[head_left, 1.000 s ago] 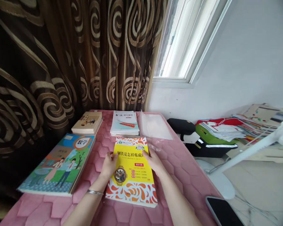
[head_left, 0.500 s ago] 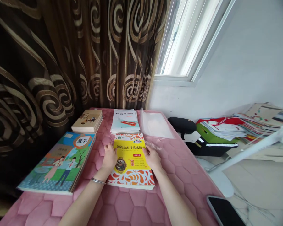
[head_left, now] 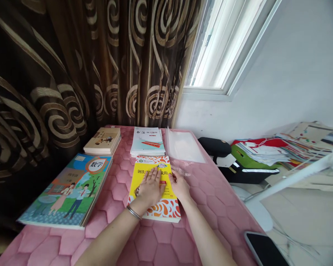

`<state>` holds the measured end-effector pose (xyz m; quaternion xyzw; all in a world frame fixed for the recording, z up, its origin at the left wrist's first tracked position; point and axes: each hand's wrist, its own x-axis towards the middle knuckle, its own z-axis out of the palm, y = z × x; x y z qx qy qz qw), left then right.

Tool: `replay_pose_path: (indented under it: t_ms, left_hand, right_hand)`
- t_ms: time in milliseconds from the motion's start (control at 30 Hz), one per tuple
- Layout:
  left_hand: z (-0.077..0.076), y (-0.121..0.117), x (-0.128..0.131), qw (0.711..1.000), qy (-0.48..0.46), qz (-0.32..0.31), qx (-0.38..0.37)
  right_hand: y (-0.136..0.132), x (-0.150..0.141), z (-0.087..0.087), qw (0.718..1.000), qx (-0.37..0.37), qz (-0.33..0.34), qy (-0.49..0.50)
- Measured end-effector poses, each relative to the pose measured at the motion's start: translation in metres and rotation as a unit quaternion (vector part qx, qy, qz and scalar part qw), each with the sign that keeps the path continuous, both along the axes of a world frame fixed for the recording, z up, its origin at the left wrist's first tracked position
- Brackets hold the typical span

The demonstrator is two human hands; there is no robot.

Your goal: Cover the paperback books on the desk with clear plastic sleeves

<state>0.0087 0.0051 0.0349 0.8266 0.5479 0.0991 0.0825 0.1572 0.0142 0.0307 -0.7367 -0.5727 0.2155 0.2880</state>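
Observation:
A yellow paperback book (head_left: 138,181) with orange-and-white patterned ends lies in front of me. My left hand (head_left: 150,189) rests flat on its cover, fingers stretched out, hiding part of the title. Along the book's right edge, my right hand (head_left: 180,184) grips with curled fingers, thumb at the cover's side. Just behind the book stands a pile of white-and-blue calligraphy workbooks (head_left: 147,139). On the left lie a stack with a blue maths textbook (head_left: 69,192) on top and, farther back, a pile of small tan books (head_left: 102,141).
Clear plastic sleeves (head_left: 184,146) lie on the pink quilted tabletop (head_left: 161,242) at back right. A phone (head_left: 265,248) sits at the front right edge. Beyond the table are a white lamp (head_left: 291,181), a black case (head_left: 245,174) and piled papers. A patterned curtain (head_left: 138,62) hangs behind.
My left hand has moved from the book's left edge onto the middle of its cover and flattened out. My right hand has stayed at the right edge.

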Motion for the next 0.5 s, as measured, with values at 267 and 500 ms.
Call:
replay_pose_path:
  t_ms: [267,500]
  left_hand:
    - [-0.001,0.008,-0.069,0.997,0.004,0.071,-0.017]
    - [-0.01,0.006,-0.071,0.997,-0.008,0.078,0.002]
  right_hand:
    - [-0.002,-0.002,0.0,0.999,-0.021,0.01,-0.038]
    - [0.0,-0.025,0.02,0.959,0.081,0.139,-0.234]
